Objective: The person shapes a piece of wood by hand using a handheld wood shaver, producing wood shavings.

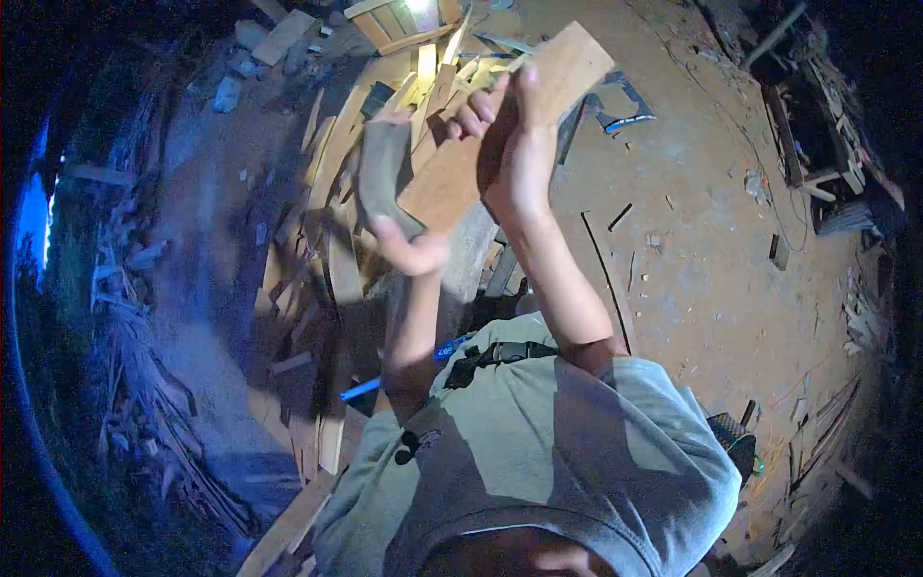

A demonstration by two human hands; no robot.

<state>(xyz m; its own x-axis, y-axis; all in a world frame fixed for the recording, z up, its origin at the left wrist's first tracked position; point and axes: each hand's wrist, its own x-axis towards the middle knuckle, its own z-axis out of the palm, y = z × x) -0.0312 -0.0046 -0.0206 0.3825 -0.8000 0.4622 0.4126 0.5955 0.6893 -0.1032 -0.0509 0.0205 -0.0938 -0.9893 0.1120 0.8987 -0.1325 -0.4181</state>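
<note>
A flat, reddish-brown wooden board (575, 69) is raised at a slant in front of my chest. My right hand (527, 144) is closed around its upper part, thumb on the near face and fingers curled at the left edge. At the board's lower end, my left hand (413, 248) grips a bent grey-brown strip (383, 168) whose material I cannot make out; it curves upward beside the board. Motion blurs the left fingers, and whether they also press on the board cannot be seen.
Long wood offcuts (327, 154) lie heaped below and left of my hands. A slatted wooden crate (399, 29) stands at the top beside a bright lamp (420, 6). A dark plastic packet (620, 101) lies on the dirt floor (692, 240). Wooden framing (817, 144) is at right.
</note>
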